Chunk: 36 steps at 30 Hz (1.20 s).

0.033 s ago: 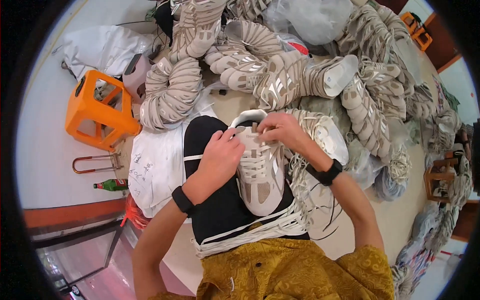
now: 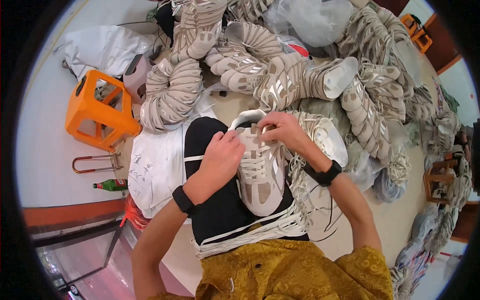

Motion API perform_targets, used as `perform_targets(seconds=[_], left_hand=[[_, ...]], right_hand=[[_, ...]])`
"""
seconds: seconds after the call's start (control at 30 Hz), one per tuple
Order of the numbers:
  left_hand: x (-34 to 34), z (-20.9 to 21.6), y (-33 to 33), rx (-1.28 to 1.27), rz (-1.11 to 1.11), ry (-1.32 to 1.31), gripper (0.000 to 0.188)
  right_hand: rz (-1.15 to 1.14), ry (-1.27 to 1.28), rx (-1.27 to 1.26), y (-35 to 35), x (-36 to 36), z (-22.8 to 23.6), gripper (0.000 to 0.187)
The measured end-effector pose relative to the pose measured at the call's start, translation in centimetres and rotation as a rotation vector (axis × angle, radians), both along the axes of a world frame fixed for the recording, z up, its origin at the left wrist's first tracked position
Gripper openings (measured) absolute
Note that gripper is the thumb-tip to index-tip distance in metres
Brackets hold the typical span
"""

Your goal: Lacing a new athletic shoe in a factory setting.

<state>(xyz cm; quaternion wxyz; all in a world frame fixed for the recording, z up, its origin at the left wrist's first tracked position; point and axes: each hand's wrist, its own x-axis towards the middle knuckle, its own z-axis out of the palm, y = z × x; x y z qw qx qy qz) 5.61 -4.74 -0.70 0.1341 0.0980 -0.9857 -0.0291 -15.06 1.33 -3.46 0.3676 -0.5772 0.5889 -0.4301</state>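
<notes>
Shoe (image 2: 261, 172): on your lap, upright on its sole over black cloth (image 2: 215, 210); toe toward you, collar (image 2: 246, 116) away from you. Beige and white, tan mesh at the toe.
Lacing (image 2: 255, 167): white, crossed in rows over the lower throat; tongue (image 2: 248, 136) shows bare above the rows.
Left hand (image 2: 223, 156): back of the hand up, fingers bent, tips touching the shoe's left upper edge beside the tongue. You have the thumb largely hidden, so cannot tell how firm the hold is.
Right hand (image 2: 281, 129): fingers curled, tips drawn together at the upper right of the tongue. Cannot tell whether you pinch a lace or just the shoe's edge.
Wrists: you wear a dark band on each.
Loose laces (image 2: 247, 236): white bundle across your lap, between the shoe's toe and your mustard shirt (image 2: 280, 265); more hang just right of the shoe.
Floor beyond: nested shoe stacks (image 2: 172, 95), curved, in the same beige; clear plastic bag (image 2: 310, 17) among them at the far side.
Floor, your left: white sack (image 2: 155, 175) with dark handwriting, near your lap; orange stool (image 2: 100, 107) past it; green bottle (image 2: 112, 185) lying beside the sack.
</notes>
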Motion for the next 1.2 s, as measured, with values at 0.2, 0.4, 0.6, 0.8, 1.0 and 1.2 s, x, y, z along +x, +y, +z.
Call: perform_targets(seconds=[0.2, 0.4, 0.6, 0.8, 1.0, 1.2], left_hand=[[-0.3, 1.0, -0.2, 0.135, 0.07, -0.05, 0.005], [1.0, 2.0, 0.1, 0.313, 0.221, -0.136, 0.004], [4.2, 3.9, -2.3, 0.679, 0.273, -0.152, 0.008], [6.7, 3.8, -3.4, 0.02, 0.27, -0.073, 0.004], [6.3, 3.7, -1.5, -0.298, 0.328, -0.044, 0.005], [5.9, 3.3, -1.4, 1.148, 0.641, 0.22, 0.007]], right_hand=[[-0.18, 0.223, -0.039, 3.9, -1.6, -0.9, 0.035], [-0.274, 0.17, 0.157, 3.3, -2.4, -4.9, 0.036], [-0.107, -0.224, 0.503, 3.8, -2.9, -5.3, 0.023], [-0.268, 0.209, -0.011, 6.0, -7.5, 0.7, 0.014], [-0.287, 0.633, -0.095, 7.8, -10.6, 0.0, 0.009], [-0.23, 1.279, -0.323, 7.3, -9.3, 3.0, 0.007]])
